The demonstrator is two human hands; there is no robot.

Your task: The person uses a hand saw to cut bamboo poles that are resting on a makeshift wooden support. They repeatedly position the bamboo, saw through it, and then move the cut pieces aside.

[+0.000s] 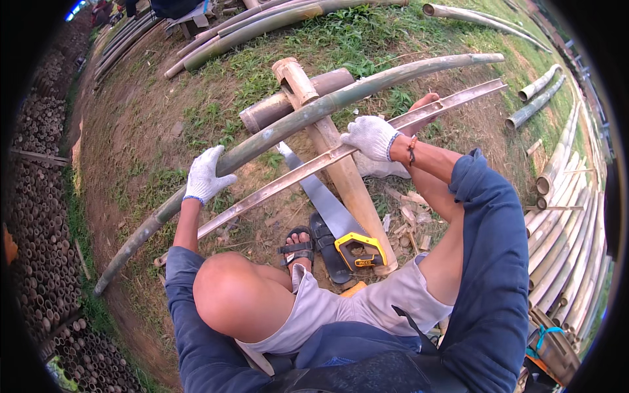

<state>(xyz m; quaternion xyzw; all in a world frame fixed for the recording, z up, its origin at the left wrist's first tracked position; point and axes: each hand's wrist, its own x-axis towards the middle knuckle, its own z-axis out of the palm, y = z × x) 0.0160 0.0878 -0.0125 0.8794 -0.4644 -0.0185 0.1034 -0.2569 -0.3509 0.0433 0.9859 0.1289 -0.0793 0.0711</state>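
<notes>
My left hand [208, 175] grips the green bamboo pole [308, 114] lying crosswise on the wooden stake [341, 164], while my right hand [372, 137], nearer the stake, clasps the split bamboo half [282, 185].

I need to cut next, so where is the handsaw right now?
In the head view, the handsaw lies on the ground low at centre, beside the sandalled foot, its blade passing under the split bamboo strip.

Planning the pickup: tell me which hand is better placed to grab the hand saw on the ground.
Probably the right hand. It rests on the split bamboo half just above the saw; the left hand grips the whole pole farther away.
</notes>
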